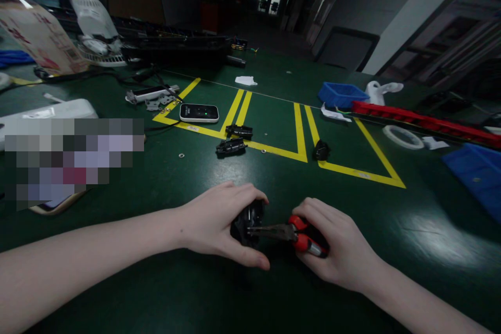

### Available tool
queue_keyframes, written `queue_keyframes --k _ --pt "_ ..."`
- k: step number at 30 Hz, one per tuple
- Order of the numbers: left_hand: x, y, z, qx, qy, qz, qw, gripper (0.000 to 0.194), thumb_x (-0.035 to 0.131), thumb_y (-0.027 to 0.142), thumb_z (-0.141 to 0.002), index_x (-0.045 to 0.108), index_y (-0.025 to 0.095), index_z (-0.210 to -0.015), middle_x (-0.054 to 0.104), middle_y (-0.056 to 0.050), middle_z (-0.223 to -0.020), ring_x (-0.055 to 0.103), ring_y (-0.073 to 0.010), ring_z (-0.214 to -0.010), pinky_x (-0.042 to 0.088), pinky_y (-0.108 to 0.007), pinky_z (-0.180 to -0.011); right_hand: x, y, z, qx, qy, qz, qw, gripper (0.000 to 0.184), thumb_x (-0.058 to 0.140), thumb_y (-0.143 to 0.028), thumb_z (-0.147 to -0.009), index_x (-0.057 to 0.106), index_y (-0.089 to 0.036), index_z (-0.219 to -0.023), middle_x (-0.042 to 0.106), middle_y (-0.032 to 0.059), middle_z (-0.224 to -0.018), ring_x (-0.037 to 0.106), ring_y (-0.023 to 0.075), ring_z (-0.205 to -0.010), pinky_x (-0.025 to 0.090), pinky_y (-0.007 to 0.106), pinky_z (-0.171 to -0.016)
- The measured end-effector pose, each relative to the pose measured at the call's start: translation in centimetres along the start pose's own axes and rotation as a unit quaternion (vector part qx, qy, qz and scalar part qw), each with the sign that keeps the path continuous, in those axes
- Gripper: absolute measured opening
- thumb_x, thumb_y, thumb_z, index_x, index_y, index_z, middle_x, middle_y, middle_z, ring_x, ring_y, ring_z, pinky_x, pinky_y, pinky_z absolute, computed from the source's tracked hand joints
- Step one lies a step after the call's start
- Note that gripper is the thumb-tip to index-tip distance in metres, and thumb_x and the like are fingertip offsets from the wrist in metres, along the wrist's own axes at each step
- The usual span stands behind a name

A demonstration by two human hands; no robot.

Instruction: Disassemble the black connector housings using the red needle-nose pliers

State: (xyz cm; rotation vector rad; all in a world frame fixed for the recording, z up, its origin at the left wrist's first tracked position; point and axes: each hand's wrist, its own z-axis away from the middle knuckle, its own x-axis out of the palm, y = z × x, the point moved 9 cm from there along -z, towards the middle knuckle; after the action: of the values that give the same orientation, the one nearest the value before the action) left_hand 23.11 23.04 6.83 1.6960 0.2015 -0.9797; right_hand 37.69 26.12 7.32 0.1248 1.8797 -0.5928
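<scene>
Low over the green table, my left hand [225,224] is wrapped round a black plastic part [250,222], its thumb stretched along the near side. My right hand [336,248] grips needle-nose pliers [291,232] by their red handles. The jaws point left and their tips meet the black part; whether they pinch anything there I cannot make out. Beyond my hands lie two similar black parts [230,147] side by side near the yellow tape, and another dark piece [321,151] sits farther right.
A black-and-white device [199,112] with a small green light lies inside the yellow tape lines [274,150]. Blue bins [342,95], a red strip [422,122] and a tape roll [403,137] are on the right. A white fan [94,18] and a blurred-out phone-like object [62,203] are left.
</scene>
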Motion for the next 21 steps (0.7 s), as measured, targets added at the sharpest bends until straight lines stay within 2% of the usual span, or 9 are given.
queue_keyframes --k 6,12,16,21 --pt "-0.11 0.18 -0.01 0.012 0.01 0.0 1.0 0.071 0.07 0.071 -0.075 0.059 0.017 -0.12 0.068 -0.01 -0.11 0.063 -0.0273 -0.09 0.048 -0.043 -0.085 0.09 -0.06 0.07 -0.003 -0.003 -0.002 1.0 0.025 0.061 -0.023 -0.077 0.054 -0.024 -0.101 0.063 0.0047 -0.088 0.059 0.0196 -0.075 0.047 0.032 -0.06" --pt "-0.44 0.08 0.27 -0.011 0.037 0.016 0.999 0.078 0.077 0.061 -0.074 0.051 0.017 -0.133 0.062 -0.014 -0.124 0.062 -0.0306 -0.106 0.049 -0.044 -0.09 -0.08 0.01 -0.05 0.006 -0.005 -0.01 1.0 0.027 0.061 -0.021 -0.076 0.054 -0.024 -0.101 0.062 0.004 -0.088 0.059 0.019 -0.074 0.047 0.031 -0.059" --pt "-0.44 0.06 0.31 -0.012 0.038 0.023 0.999 0.081 0.08 0.057 -0.073 0.049 0.016 -0.136 0.061 -0.015 -0.126 0.061 -0.0313 -0.109 0.05 -0.044 -0.09 -0.13 0.04 -0.11 0.011 -0.007 -0.017 1.0 0.026 0.061 -0.021 -0.077 0.054 -0.024 -0.102 0.062 0.0041 -0.089 0.059 0.0189 -0.075 0.048 0.031 -0.061" --pt "-0.24 0.22 0.14 0.012 0.03 0.01 0.999 0.079 0.072 0.068 -0.075 0.055 0.013 -0.129 0.066 -0.012 -0.118 0.063 -0.0286 -0.097 0.047 -0.045 -0.089 0.02 0.16 0.03 0.011 -0.006 -0.017 1.0 0.026 0.061 -0.021 -0.076 0.055 -0.024 -0.102 0.063 0.0045 -0.089 0.059 0.0194 -0.076 0.047 0.032 -0.061"
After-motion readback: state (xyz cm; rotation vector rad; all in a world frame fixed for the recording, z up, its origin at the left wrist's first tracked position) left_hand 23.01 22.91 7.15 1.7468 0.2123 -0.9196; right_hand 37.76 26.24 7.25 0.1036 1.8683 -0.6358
